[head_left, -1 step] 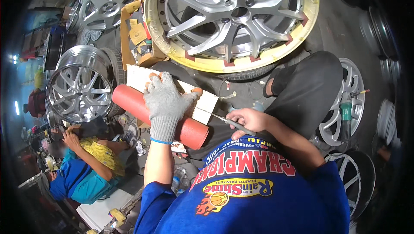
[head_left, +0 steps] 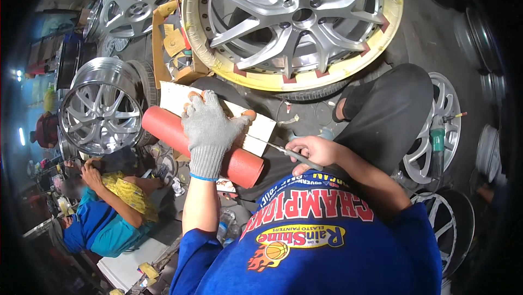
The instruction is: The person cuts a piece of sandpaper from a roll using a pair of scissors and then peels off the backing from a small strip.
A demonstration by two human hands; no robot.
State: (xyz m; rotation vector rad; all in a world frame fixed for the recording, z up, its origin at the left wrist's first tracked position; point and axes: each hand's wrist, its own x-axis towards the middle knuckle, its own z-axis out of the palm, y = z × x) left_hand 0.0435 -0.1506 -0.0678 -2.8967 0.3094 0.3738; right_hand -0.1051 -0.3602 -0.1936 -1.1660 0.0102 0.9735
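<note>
- Hands first: the person's left hand (head_left: 211, 123), in a grey knitted glove, is clamped down on a pale sheet (head_left: 173, 98), its palm lying across a red roll (head_left: 169, 130).
- The bare right hand (head_left: 318, 152), apart from the left, is closed around the grey handles of slim scissors (head_left: 305, 160); the blades point left, at the sheet's right part. Whether they touch it is hard to tell at this angle.
- Roll and sheet lie slantwise in front of the person's blue shirt (head_left: 321, 240), the sheet on the roll's far side.
- Beyond the sheet's left end stands a cardboard box (head_left: 158, 50) holding brown pieces, grey scraps and a tool with a green part.
- Clear plastic bottles (head_left: 224, 224) are beside the left forearm; their contents are unclear.
- Ahead, a large silver wheel (head_left: 292, 44) has a yellow-covered rim (head_left: 261, 77) with dark red tabs along its near edge.
- Between that edge and the right hand is a strip of dark floor (head_left: 305, 111) with small scraps, bounded on the right by the person's dark trouser leg (head_left: 389, 110).
- Farther left, a seated co-worker (head_left: 106, 216) wears blue and yellow.
</note>
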